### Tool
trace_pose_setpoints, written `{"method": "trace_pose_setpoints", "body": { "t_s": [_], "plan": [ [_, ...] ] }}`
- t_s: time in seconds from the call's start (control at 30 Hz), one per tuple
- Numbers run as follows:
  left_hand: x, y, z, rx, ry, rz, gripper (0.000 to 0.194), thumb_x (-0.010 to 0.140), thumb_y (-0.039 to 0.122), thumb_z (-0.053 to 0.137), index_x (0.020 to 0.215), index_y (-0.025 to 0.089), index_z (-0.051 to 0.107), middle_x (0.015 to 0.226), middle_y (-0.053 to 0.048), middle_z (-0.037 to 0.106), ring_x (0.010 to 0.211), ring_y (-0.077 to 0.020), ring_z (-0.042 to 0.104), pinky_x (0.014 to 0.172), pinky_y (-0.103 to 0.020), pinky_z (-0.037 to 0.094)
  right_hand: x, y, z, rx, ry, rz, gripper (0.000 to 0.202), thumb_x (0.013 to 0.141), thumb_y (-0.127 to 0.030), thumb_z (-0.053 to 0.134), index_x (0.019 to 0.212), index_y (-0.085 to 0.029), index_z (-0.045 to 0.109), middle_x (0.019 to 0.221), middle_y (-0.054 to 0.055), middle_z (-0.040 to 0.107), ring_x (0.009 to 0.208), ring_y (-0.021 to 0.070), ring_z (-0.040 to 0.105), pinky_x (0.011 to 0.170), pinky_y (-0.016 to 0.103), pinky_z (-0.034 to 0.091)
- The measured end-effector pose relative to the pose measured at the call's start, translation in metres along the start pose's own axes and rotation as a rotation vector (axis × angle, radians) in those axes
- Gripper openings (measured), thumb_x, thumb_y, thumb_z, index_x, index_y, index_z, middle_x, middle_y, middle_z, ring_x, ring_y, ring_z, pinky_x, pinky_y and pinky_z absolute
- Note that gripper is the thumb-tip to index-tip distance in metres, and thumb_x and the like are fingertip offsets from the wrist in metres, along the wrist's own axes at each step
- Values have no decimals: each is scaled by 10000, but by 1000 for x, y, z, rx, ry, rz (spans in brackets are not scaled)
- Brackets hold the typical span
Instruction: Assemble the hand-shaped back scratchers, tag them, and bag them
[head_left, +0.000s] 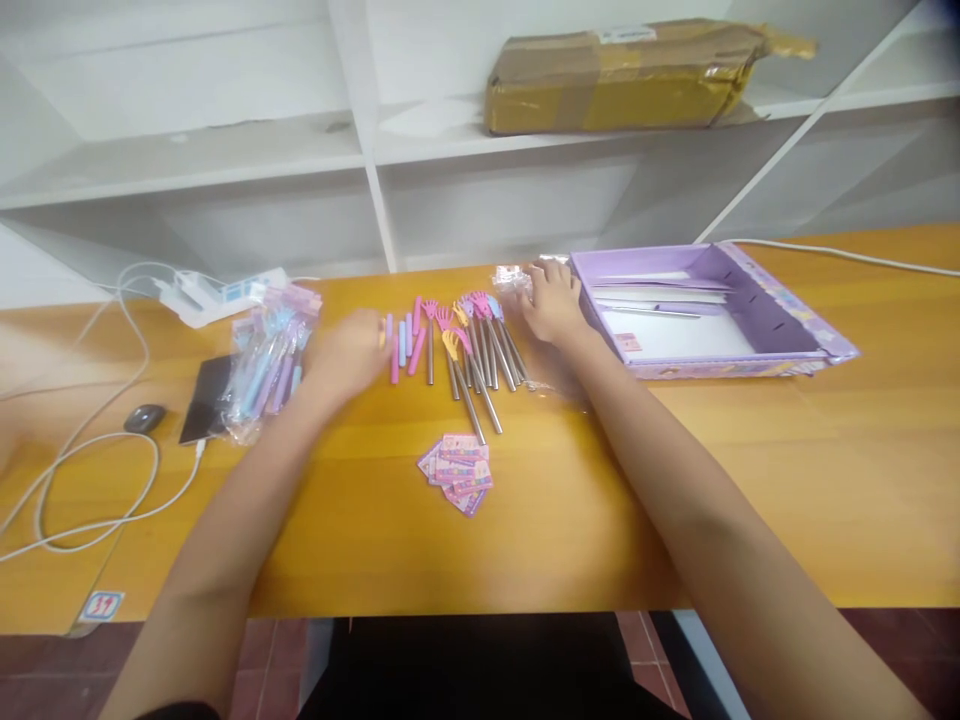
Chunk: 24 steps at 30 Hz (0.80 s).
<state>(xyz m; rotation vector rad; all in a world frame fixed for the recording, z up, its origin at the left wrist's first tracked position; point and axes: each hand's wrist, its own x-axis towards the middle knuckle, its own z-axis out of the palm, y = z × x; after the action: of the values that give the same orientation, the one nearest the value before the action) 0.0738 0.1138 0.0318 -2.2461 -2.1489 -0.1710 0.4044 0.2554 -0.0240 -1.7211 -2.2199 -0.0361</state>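
Bare forearms (697,510) reach forward: right hand (555,300) spread on clear wrap (511,277) by the box (720,367), left hand (352,348) beside loose handles (402,343), its grip too blurred to tell. Work looks partway: filled bags (274,355) lie left, scratchers (480,303) and cards (459,470) loose.

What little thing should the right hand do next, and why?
Maybe the right hand could pull the clear plastic closer: its fingers are right by it, and the hand-topped sticks nearby lie unwrapped, while the bundle over on the left is wrapped.
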Motion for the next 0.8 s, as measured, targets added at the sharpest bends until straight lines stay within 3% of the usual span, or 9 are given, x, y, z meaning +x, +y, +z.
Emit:
{"method": "trace_pose_setpoints", "body": {
  "t_s": [0.07, 0.13, 0.27, 0.33, 0.47, 0.63, 0.8],
  "plan": [
    [-17, 39, -7, -75, -134, 92, 241, 1094, 406, 495, 1141, 219, 639, 1009, -104, 762, 882, -274, 729, 797, -389, 535, -1, -10, -22, -30, -96, -8, 566, 1131, -350, 321, 1432, -42, 688, 1563, 318, 609, 1482, 444, 549, 1177, 562, 471],
    [-34, 74, -6, -109, -216, 177, 311, 1095, 485, 522, 1201, 206, 608, 944, -103, 763, 802, -273, 718, 714, -378, 501, -6, -25, -44, -54, -279, -54, 544, 1139, -366, 345, 1263, -58, 775, 1329, 300, 741, 1271, 400, 697, 1049, 476, 539],
    [-53, 114, 16, -85, -261, 171, 538, 1057, 587, 605, 1334, 131, 543, 945, -156, 775, 814, -336, 768, 681, -398, 523, -34, -70, -74, -76, -585, -217, 549, 1107, -556, 524, 1034, -117, 846, 938, 204, 810, 940, 321, 783, 884, 390, 568],
    [-56, 119, 28, -111, -275, 124, 558, 1053, 537, 633, 1380, 108, 495, 948, -167, 785, 853, -361, 793, 684, -403, 538, -51, -93, -78, -115, -670, -289, 476, 1097, -494, 572, 1059, -116, 858, 911, 206, 814, 927, 331, 800, 874, 391, 573],
    [-57, 119, 44, -248, -257, 83, 451, 1043, 350, 625, 1384, 131, 428, 962, -155, 797, 841, -342, 804, 654, -378, 514, -72, -120, -74, -120, -688, -317, 287, 1024, -216, 650, 1190, -102, 854, 998, 228, 833, 1000, 345, 825, 898, 378, 589],
    [-58, 114, 50, -388, -248, 92, 488, 970, 228, 661, 1371, 165, 392, 880, -102, 768, 796, -319, 781, 606, -349, 460, -71, -120, -71, -96, -723, -319, 310, 979, -152, 680, 1231, -93, 851, 1026, 225, 840, 988, 319, 835, 894, 341, 604],
    [-55, 109, 48, -497, -290, 58, 497, 907, 178, 706, 1294, 198, 395, 866, -80, 740, 739, -282, 747, 585, -329, 448, -68, -122, -71, -102, -784, -312, 223, 917, -134, 716, 1059, -83, 880, 970, 211, 843, 939, 314, 828, 823, 334, 603]
  ]
}}
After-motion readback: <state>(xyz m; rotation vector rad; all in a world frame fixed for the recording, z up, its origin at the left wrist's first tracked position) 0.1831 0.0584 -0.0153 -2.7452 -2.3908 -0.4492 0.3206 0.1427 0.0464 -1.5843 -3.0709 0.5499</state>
